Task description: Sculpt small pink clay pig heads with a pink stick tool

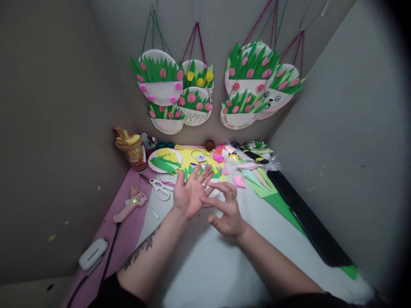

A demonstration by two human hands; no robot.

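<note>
The left hand (192,192) is spread wide, palm up; the right hand (228,211), half open, touches its side with fingertips. Green paper grass (215,172) lies just beyond, toward the tabletop's (205,265) far edge.

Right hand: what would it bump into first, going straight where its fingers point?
The right hand would probably meet the left hand first; depth is hard to judge, so they may already touch.

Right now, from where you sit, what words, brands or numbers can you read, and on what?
"HAPPY": on the lower hanging paper plate; the marks beneath are unclear.
Small white tag: one dark character, too small to be sure.
Brown cup, green packet: too blurred.
</note>
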